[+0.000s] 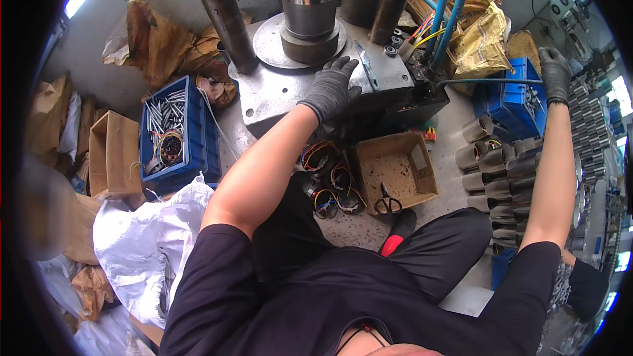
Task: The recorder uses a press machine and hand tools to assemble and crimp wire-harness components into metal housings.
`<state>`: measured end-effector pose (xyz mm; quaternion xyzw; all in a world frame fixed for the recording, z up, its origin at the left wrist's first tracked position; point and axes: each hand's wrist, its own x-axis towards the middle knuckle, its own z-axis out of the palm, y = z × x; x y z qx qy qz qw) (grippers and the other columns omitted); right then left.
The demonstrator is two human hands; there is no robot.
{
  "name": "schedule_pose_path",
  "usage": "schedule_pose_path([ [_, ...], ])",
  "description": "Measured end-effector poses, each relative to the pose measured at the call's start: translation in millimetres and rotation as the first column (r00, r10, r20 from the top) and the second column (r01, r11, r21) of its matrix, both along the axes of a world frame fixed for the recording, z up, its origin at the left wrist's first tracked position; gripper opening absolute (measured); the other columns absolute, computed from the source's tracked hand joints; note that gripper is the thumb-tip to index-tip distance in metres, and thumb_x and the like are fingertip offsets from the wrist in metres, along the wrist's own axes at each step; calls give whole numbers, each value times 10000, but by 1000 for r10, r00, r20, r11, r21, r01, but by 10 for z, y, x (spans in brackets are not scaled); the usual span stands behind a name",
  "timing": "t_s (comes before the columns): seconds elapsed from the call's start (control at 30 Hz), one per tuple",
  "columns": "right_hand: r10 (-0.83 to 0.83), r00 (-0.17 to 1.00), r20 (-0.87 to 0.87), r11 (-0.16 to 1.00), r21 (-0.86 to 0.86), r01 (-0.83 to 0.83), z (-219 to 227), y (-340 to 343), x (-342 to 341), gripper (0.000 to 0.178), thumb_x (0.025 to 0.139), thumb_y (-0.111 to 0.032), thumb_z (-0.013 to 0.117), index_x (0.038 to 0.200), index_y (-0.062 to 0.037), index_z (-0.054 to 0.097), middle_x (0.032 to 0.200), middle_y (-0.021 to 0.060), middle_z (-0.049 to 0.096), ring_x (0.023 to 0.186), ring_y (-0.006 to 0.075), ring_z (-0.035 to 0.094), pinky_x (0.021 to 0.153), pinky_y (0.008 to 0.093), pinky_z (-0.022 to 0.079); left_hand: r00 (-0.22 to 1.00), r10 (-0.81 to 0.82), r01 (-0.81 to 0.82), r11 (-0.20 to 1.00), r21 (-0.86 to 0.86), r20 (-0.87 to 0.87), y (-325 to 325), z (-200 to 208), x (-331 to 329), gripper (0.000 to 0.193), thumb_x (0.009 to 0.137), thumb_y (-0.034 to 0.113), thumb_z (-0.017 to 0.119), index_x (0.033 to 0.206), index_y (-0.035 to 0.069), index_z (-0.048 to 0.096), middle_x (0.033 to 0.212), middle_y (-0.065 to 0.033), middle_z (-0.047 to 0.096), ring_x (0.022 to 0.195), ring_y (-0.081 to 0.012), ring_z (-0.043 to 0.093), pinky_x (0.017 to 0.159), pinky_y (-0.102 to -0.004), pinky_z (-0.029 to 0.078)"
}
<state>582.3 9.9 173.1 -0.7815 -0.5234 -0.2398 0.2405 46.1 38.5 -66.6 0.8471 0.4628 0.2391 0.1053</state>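
Note:
My left hand [331, 89], in a grey glove, lies on the metal bed [270, 102] of a press, fingers stretched out and holding nothing. Just beyond it, the shiny press ram [308, 23] comes down to a dark round block [308, 47] on a round steel plate [264, 45]. A thin bluish strip-like tool [367, 69] lies to the right of the fingertips. Out at the right, my gloved right hand [556, 74] is closed around the end of a long dark lever [488, 82], which runs from the side of the press.
Below the press sit a cardboard box [428, 181] with black-handled scissors [388, 203] and several wired coils [339, 181]. A blue crate [188, 125] of metal shafts stands left, near a white sack [142, 244]. Metal cylinders [484, 178] and another blue crate [511, 109] stand right.

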Motion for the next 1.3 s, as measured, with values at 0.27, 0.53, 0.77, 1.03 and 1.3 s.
schedule_pose_path([
  [0.27,-11,1000,-19,977,-213,7,149,179,-312,481,915,-480,623,1199,-109,740,1230,190,713,1165,344,667,1018,423,494,934,12,-5,1000,19,-357,-16,-150,93,758,962,467,624,1562,69,386,1652,-200,325,1538,-400,280,1235,-563,250],
  [0.53,71,989,-128,974,-207,-96,119,217,-166,504,918,-476,634,1229,-91,727,1240,176,714,1160,326,671,1016,416,492,760,-572,566,816,-120,-308,-808,-221,238,757,825,383,776,1506,204,499,1566,-95,459,1507,-378,347,1214,-539,319],
  [0.77,102,963,-251,971,-183,-151,51,383,-4,474,920,-455,650,1151,-53,743,1011,127,749,934,240,692,900,380,521,956,147,-138,989,54,-253,-492,-93,-107,720,893,394,708,1518,129,469,1604,-231,381,1494,-442,337,1208,-560,305],
  [1.03,123,923,-363,975,-130,-181,-14,453,163,437,926,-423,663,1121,-41,743,896,78,728,811,174,651,817,351,522,837,239,-275,962,-1,-493,-616,-99,-287,823,941,518,629,1590,92,356,1634,-289,303,1534,-461,256,1245,-575,203],
  [1.3,131,925,-357,965,-167,-201,34,314,31,457,916,-438,665,1118,-35,744,917,92,745,808,175,669,797,349,530,852,-451,483,873,68,-264,-576,-181,79,775,831,368,759,1523,182,462,1553,-169,455,1471,-412,383,1210,-543,323],
])
